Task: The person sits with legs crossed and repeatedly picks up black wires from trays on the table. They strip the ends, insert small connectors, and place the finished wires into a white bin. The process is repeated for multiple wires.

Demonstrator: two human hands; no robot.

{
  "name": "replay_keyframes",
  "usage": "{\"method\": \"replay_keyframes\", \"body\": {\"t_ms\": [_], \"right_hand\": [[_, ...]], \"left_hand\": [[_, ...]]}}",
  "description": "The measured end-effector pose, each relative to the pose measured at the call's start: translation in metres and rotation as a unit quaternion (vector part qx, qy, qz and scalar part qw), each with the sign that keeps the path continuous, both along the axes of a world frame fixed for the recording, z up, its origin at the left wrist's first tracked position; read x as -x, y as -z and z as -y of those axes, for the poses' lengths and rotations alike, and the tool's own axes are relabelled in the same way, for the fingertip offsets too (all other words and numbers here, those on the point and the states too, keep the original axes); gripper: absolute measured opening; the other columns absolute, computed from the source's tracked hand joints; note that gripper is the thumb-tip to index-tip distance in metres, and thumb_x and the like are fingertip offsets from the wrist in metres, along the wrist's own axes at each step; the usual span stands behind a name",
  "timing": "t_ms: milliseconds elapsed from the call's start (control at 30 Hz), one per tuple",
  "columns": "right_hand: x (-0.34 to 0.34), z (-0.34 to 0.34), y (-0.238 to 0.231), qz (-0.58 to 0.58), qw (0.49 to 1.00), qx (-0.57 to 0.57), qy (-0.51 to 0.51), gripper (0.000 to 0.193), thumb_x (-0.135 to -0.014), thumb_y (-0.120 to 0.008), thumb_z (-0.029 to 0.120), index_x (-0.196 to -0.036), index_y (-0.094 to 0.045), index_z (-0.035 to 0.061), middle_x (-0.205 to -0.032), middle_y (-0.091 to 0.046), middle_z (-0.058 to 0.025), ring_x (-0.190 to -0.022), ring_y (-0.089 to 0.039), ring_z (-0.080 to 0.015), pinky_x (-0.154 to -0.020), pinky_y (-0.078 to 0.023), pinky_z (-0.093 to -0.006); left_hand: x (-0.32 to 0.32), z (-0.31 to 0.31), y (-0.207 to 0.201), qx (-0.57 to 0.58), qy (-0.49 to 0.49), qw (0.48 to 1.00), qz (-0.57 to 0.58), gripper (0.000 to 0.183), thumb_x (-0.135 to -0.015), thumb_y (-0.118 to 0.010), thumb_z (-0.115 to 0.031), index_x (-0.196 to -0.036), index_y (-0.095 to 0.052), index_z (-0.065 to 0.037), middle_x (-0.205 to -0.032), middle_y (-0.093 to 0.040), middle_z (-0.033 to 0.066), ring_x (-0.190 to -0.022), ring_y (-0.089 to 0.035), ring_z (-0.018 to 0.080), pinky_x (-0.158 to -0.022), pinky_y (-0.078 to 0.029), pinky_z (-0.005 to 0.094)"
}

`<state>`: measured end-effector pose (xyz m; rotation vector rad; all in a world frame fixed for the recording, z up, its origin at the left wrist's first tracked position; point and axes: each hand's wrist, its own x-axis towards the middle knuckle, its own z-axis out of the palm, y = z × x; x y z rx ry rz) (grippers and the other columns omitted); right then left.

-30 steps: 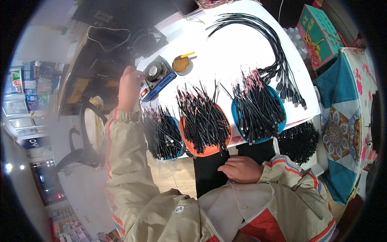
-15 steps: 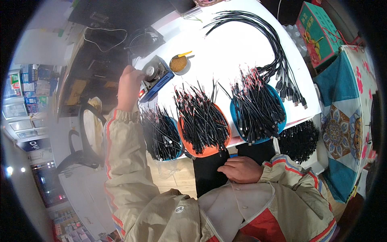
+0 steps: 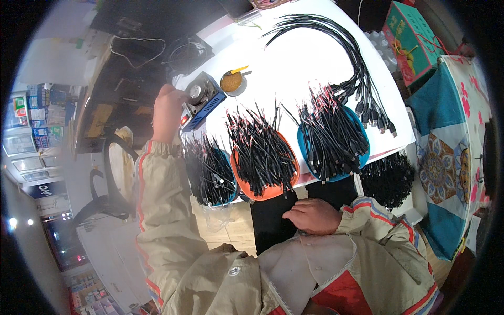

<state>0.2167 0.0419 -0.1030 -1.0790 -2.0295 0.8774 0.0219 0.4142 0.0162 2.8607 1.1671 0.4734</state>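
Observation:
My left hand is closed beside a small blue box-shaped device with a round metal pot on top, probably a solder pot. Its fingertips are at the pot's left side; whatever they hold, if anything, is hidden. My right hand lies curled over my lap, and its palm side cannot be seen. In front of me, bunches of black cables with bared reddish ends fill an orange tray and a blue tray. A smaller blue tray with cables stands to their left.
A round tin of amber stuff, a yellow stick across it, stands beyond the device. Long black cables with USB plugs curve over the white table. More black cables lie low at right, below a green carton.
The view has shifted slightly, so the trays and table sit a little further left and up. My left hand stays by the device and my right hand stays at my lap.

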Motion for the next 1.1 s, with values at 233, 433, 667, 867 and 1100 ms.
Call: {"method": "replay_keyframes", "body": {"t_ms": [233, 433, 667, 867, 1100], "right_hand": [[0.006, 0.010, -0.007, -0.018, 0.999, -0.001, 0.043, 0.014, -0.085, -0.059, 0.010, -0.098, -0.063, 0.0050, -0.085, -0.064, -0.0092, -0.082, -0.063, -0.0267, -0.072, -0.052, -0.0386], [0.008, 0.012, -0.082, -0.140, 0.986, 0.000, 0.095, 0.023, -0.091, -0.059, 0.013, -0.112, -0.063, 0.0049, -0.096, -0.066, -0.0118, -0.090, -0.064, -0.0299, -0.081, -0.051, -0.0374], [0.024, 0.065, -0.168, -0.237, 0.967, -0.073, 0.053, 0.052, -0.098, -0.052, 0.028, -0.135, -0.038, -0.0069, -0.126, -0.053, -0.0253, -0.116, -0.055, -0.0366, -0.097, -0.043, -0.0424], [-0.033, 0.146, -0.184, -0.282, 0.911, 0.003, 0.300, 0.027, -0.102, -0.047, 0.031, -0.095, -0.051, 0.0047, -0.087, -0.054, -0.0057, -0.073, -0.051, -0.0143, -0.069, -0.045, -0.0289], [-0.150, 0.246, -0.194, -0.304, 0.813, -0.090, 0.487, 0.032, -0.106, -0.036, 0.034, -0.097, -0.051, 0.0060, -0.078, -0.047, 0.0004, -0.070, -0.042, -0.0069, -0.062, -0.033, -0.0215]], "left_hand": [[0.005, 0.091, -0.082, 0.036, -0.040, 0.977, 0.205, 0.008, -0.080, -0.070, -0.002, -0.088, -0.069, 0.000, -0.088, -0.063, 0.0072, -0.073, -0.060, 0.0176, -0.066, -0.047, 0.0298], [0.011, 0.244, -0.149, 0.363, 0.023, 0.792, 0.491, 0.015, -0.088, -0.068, -0.007, -0.096, -0.062, 0.003, -0.085, -0.059, 0.0014, -0.066, -0.052, 0.0080, -0.057, -0.039, 0.0209], [-0.051, 0.369, -0.140, 0.525, 0.135, 0.606, 0.582, 0.014, -0.093, -0.061, -0.008, -0.104, -0.058, 0.000, -0.082, -0.056, 0.0032, -0.066, -0.047, 0.0092, -0.059, -0.039, 0.0237], [-0.075, 0.386, -0.112, 0.526, 0.238, 0.636, 0.512, 0.053, -0.099, -0.052, -0.018, -0.143, -0.034, 0.007, -0.143, -0.042, 0.0208, -0.133, -0.043, 0.0328, -0.107, -0.043, 0.0411], [-0.023, 0.353, -0.037, 0.586, 0.081, 0.692, 0.414, 0.034, -0.095, -0.058, -0.014, -0.124, -0.054, 0.004, -0.111, -0.062, 0.0103, -0.103, -0.060, 0.0185, -0.084, -0.049, 0.0292]]}}
